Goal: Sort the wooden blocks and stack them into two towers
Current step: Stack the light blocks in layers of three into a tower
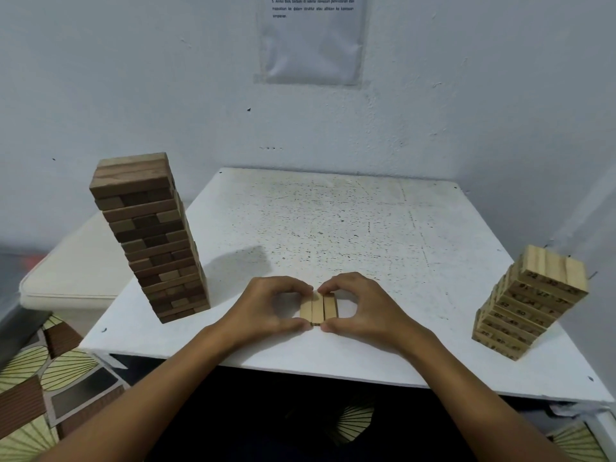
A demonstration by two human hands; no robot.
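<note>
Both grips are pinched onto one row of three pale rectangular wooden blocks [318, 310] lying flat near the middle of the near edge of the white speckled desk [366, 221]: the left hand [266, 305] and right hand [361, 305] each hold it with fingertips at the far ends and thumbs at the near ends. Such blocks look light, stiff and smooth, so squeezing the row from its outer sides (keeping the three together) seems the safest hold. A tall tower of dark brown wooden blocks [150, 238] stands near the left edge; a shorter tower of pale numbered wooden blocks [530, 301] stands by the right edge.
</note>
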